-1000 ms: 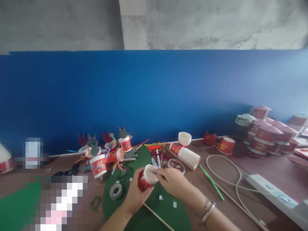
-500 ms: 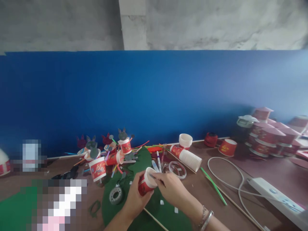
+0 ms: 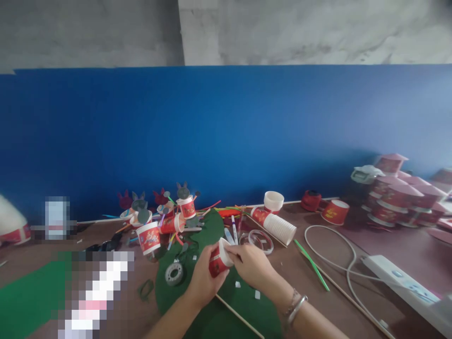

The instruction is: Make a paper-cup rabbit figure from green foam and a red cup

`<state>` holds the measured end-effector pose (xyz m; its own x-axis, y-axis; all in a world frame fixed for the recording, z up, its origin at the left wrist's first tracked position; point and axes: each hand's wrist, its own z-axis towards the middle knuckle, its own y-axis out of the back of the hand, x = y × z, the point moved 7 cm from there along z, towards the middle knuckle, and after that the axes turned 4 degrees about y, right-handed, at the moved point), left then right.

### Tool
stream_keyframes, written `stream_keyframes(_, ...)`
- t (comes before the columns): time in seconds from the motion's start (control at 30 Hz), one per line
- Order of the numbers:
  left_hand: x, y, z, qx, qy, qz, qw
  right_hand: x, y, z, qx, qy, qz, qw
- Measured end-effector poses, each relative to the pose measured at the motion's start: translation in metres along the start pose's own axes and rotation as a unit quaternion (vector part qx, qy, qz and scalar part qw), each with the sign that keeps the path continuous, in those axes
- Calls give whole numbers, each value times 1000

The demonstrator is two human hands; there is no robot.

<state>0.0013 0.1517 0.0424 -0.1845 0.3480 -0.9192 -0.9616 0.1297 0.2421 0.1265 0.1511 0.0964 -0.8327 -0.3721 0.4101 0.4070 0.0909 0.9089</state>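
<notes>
A red paper cup (image 3: 218, 262) with a white rim is tilted to the right in my left hand (image 3: 204, 278), whose fingers wrap round its side. My right hand (image 3: 251, 263) is at the cup's mouth, its fingers closed together at the rim and partly inside; whether something small sits between them is hidden. Under both hands lies a dark green sheet (image 3: 197, 301). On it are a roll of tape (image 3: 174, 274), small white paper bits (image 3: 257, 294) and a thin wooden stick (image 3: 240, 316).
Left stand decorated cup figures (image 3: 148, 238) with coloured straws. Behind my hands lie markers (image 3: 233, 230), a row of nested cups (image 3: 282, 228) and clear tape rings (image 3: 261, 241). Right are green straws (image 3: 312, 264), a white cable (image 3: 348, 263), a power strip (image 3: 402, 280) and stacked cups with pink tops (image 3: 395, 197).
The cup in my left hand has tipped further over, its mouth turning right. My right fingers have moved from inside the opening to its right rim. The view has shifted slightly.
</notes>
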Motion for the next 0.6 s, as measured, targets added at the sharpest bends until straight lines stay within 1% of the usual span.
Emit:
stream_keyframes(0.07, -1, 1, -1, 0, -16, 19, 1000, -4, -5, 5, 9, 11, 91, 996)
stream_keyframes(0.13, -2, 1, -1, 0, -27, 27, 999, -6, -8, 7, 18, 14, 132, 991)
stream_keyframes(0.2, -2, 2, 0, -5, -25, 26, 999, -5, -6, 6, 2, 7, 89, 996)
stream_keyframes(0.3, -3, 0, -1, -9, -14, 25, 1000, 1, 0, 1, -15, -6, -42, 999)
stream_keyframes(0.33, -4, -1, -1, -4, -15, 29, 999, 2, 0, -1, -12, -9, -65, 998)
stream_keyframes(0.37, -5, -3, -1, 3, -17, 34, 999, 3, 0, -1, -8, -11, -66, 998)
stream_keyframes(0.47, -4, -8, -2, 24, -22, 48, 998, 1, 0, 0, -14, -5, -6, 1000)
stream_keyframes(0.53, 2, -7, -3, 17, -20, 63, 998, -3, 0, 2, -21, 0, 31, 999)
stream_keyframes(0.6, 6, -4, -3, -5, -26, 92, 995, -6, 1, 3, -17, 10, 76, 997)
